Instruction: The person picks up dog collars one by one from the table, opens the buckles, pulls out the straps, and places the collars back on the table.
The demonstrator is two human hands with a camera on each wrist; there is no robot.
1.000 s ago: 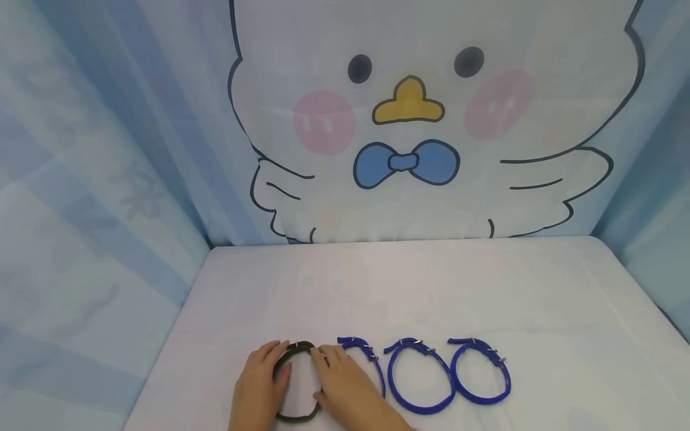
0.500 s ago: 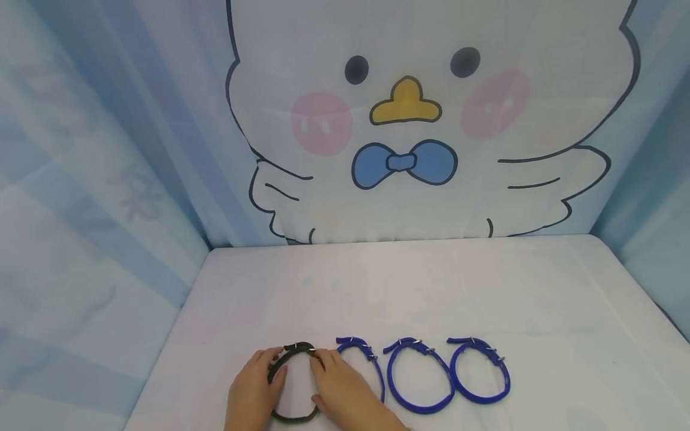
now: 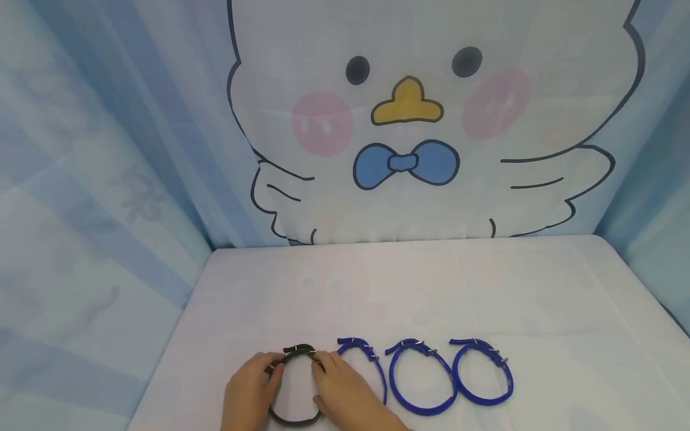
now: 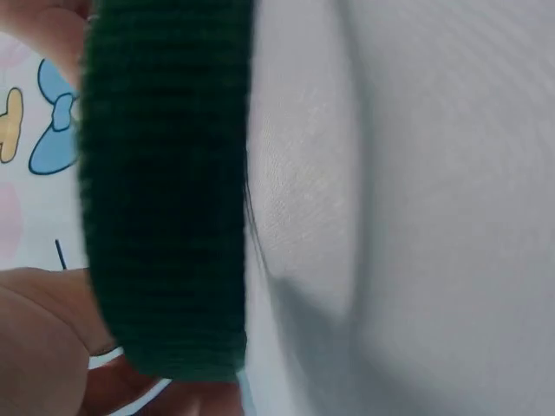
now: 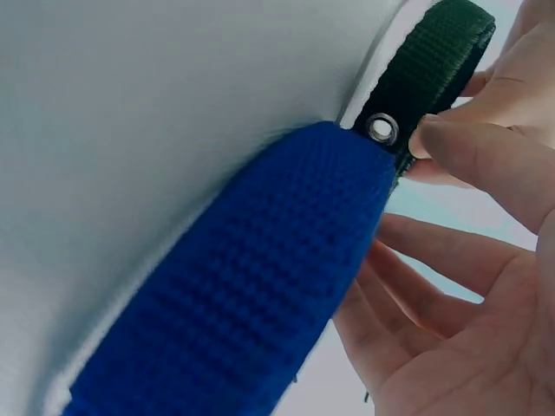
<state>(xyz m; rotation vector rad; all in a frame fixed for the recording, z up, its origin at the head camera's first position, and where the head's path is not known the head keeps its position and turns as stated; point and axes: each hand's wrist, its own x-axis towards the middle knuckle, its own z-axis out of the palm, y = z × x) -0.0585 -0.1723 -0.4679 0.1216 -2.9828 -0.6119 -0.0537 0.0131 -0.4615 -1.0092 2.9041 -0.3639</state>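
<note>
A dark green buckled collar [image 3: 295,422] forms a ring on the white table. My left hand [image 3: 249,389] pinches its left side between thumb and fingers; in the left wrist view the ribbed green strap [image 4: 169,173] fills much of the frame. On the opposite side, my right hand [image 3: 347,392] grips the strap near the buckle end. The right wrist view shows a thumb [image 5: 455,152] against the green strap [image 5: 438,52], beside a metal eyelet [image 5: 370,130]. A blue collar [image 3: 354,342] lies partly hidden under my right hand, its strap [image 5: 243,277] large in that view.
Two more blue collars, one in the middle [image 3: 423,411] and one at the right [image 3: 485,401], lie side by side, touching. The white table [image 3: 409,287] ends at a cartoon-printed cloth backdrop [image 3: 404,209], with blue-and-white curtains [image 3: 108,239] at the sides.
My left hand has shifted slightly left and toward me, drawing the green collar's left side along. My right hand stays almost in place at the right side. The blue collars lie as before.
</note>
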